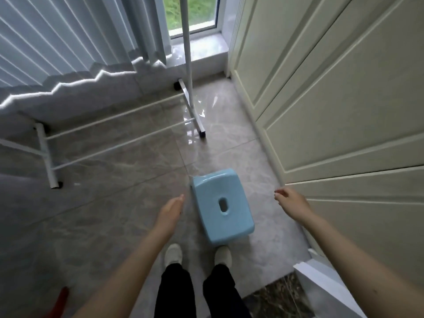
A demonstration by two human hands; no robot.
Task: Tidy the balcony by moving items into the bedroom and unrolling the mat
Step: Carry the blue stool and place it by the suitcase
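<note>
A person is standing on a glossy grey tiled floor (pixel 103 214), looking down at a pale blue stool (pixel 222 206), the landmark here. Far left of the stool, a white drying rack (pixel 49 157) is standing by curtains (pixel 57 42). Just left of the stool, the left hand (pixel 171 211) is hovering flat, fingers straight and together, holding nothing. The stool is sitting upright between both hands, just ahead of the person's shoes, its long axis running away from them and its handle slot facing up. Right of the stool, the right hand (pixel 290 199) is hanging with loosely curled fingers, holding nothing. The left hand looks nearer. Further right, cream cabinet doors (pixel 344 99) are lining the narrow balcony.
</note>
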